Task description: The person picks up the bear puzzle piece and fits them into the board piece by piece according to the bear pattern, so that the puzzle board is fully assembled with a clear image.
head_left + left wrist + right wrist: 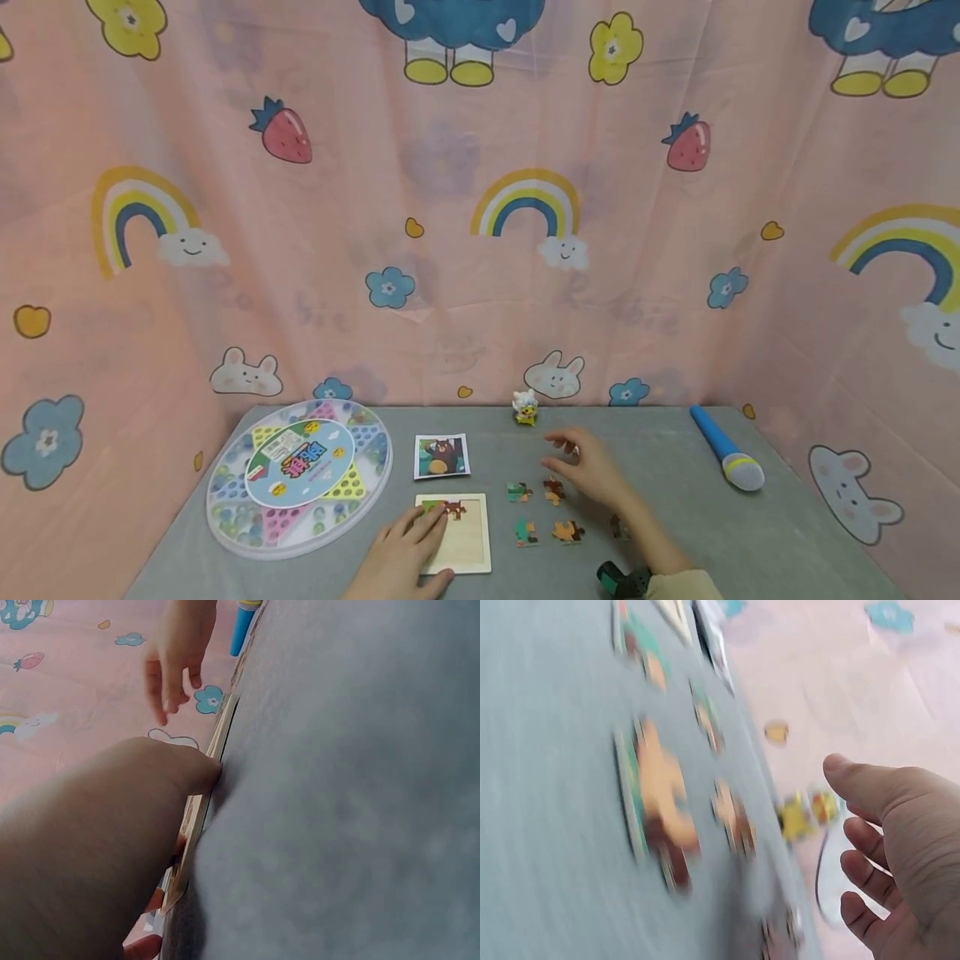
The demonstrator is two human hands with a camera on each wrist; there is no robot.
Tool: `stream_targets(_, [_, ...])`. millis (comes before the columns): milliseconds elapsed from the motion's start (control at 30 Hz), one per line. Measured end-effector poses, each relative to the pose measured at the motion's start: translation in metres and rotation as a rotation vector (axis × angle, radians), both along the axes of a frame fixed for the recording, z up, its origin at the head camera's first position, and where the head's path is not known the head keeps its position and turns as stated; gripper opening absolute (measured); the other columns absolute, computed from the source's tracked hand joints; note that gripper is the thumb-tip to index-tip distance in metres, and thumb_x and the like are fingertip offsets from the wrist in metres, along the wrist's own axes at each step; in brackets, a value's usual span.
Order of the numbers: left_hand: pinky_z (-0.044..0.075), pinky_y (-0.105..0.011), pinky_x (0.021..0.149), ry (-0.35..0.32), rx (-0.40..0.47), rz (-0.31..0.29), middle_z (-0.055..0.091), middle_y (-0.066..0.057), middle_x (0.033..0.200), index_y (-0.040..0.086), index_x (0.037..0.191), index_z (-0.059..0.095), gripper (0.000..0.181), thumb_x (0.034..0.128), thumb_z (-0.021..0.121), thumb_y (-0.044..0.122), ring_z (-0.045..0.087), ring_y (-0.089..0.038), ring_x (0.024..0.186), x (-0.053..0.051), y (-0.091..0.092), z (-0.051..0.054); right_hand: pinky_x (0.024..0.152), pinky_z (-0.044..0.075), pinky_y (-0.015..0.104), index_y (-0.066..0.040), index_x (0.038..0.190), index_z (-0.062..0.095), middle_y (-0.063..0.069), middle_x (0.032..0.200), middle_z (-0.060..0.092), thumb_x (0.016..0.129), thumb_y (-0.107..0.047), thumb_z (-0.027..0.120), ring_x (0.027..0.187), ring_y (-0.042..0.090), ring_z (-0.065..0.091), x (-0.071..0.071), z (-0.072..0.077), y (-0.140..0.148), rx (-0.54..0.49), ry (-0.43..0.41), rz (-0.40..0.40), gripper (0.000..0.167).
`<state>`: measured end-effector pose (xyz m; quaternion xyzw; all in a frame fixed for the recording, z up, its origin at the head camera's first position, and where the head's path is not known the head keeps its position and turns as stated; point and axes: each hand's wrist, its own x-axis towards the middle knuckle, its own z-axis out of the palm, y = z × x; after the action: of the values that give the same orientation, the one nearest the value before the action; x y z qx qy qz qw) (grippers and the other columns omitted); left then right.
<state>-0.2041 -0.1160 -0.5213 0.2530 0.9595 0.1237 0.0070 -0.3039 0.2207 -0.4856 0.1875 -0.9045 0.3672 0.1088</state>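
My left hand [405, 546] rests on the left side of a shallow wooden puzzle tray [468, 537], its fingers over the upper left and its thumb by the lower edge. Inside the tray's top edge lies a brown and green puzzle piece [454, 509], partly covered by the fingers. My right hand [588, 467] hovers above the table with loosely bent fingers and nothing between them. Several loose jigsaw pieces lie below and left of it, among them an orange-brown piece [567, 532] and a green one [518, 492]. The right forearm partly hides another piece [618, 527].
Behind the tray lies a bear picture card [441, 457]. A round Chinese checkers board [375, 500] is at left. A small toy figure [525, 407] stands at the back, and a blue microphone [726, 450] lies at right. A dark object [622, 581] sits by the right sleeve.
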Motion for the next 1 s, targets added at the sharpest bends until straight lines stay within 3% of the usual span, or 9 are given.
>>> stream_targets(133, [0.047, -0.062, 0.105, -0.015, 0.001, 0.005, 0.052, -0.005, 0.162, 0.011, 0.154, 0.058, 0.077, 0.0983, 0.062, 0.064, 0.049, -0.038, 0.143, 0.001, 0.000, 0.001, 0.076, 0.052, 0.032, 0.003, 0.125, 0.072, 0.016, 0.111, 0.068, 0.095, -0.017, 0.082, 0.092, 0.023, 0.059, -0.008, -0.006, 0.029, -0.037, -0.013, -0.030, 0.038])
stream_targets(333, [0.047, -0.062, 0.106, -0.023, 0.001, 0.010, 0.051, -0.004, 0.163, 0.011, 0.154, 0.058, 0.077, 0.0984, 0.061, 0.065, 0.048, -0.038, 0.144, 0.001, 0.001, 0.003, 0.086, 0.054, 0.043, 0.001, 0.129, 0.071, 0.016, 0.116, 0.069, 0.096, -0.015, 0.080, 0.103, 0.027, 0.061, -0.015, -0.012, 0.061, -0.055, -0.019, -0.093, 0.038])
stream_targets(500, [0.047, -0.062, 0.105, -0.003, 0.005, 0.007, 0.050, -0.003, 0.163, 0.011, 0.154, 0.058, 0.077, 0.0983, 0.062, 0.064, 0.048, -0.037, 0.144, 0.001, 0.000, 0.002, 0.093, 0.057, 0.049, 0.002, 0.131, 0.070, 0.018, 0.120, 0.072, 0.099, -0.016, 0.077, 0.109, 0.035, 0.067, -0.019, -0.019, 0.077, -0.053, -0.042, -0.078, 0.037])
stream_targets(667, [0.046, -0.062, 0.107, -0.005, 0.011, 0.002, 0.050, -0.004, 0.163, 0.011, 0.154, 0.057, 0.077, 0.0989, 0.060, 0.065, 0.048, -0.038, 0.144, -0.001, 0.001, 0.001, 0.095, 0.057, 0.046, 0.005, 0.130, 0.070, 0.016, 0.120, 0.073, 0.099, -0.014, 0.076, 0.110, 0.035, 0.068, -0.020, -0.028, 0.087, -0.044, -0.082, -0.052, 0.037])
stream_targets(1000, [0.047, -0.063, 0.106, -0.010, 0.010, 0.007, 0.052, -0.005, 0.162, 0.009, 0.154, 0.057, 0.078, 0.0976, 0.062, 0.063, 0.048, -0.039, 0.144, -0.001, 0.000, 0.000, 0.099, 0.052, 0.060, 0.003, 0.130, 0.071, 0.018, 0.119, 0.070, 0.101, -0.017, 0.074, 0.113, 0.040, 0.064, -0.022, -0.028, 0.078, 0.056, -0.125, -0.020, 0.035])
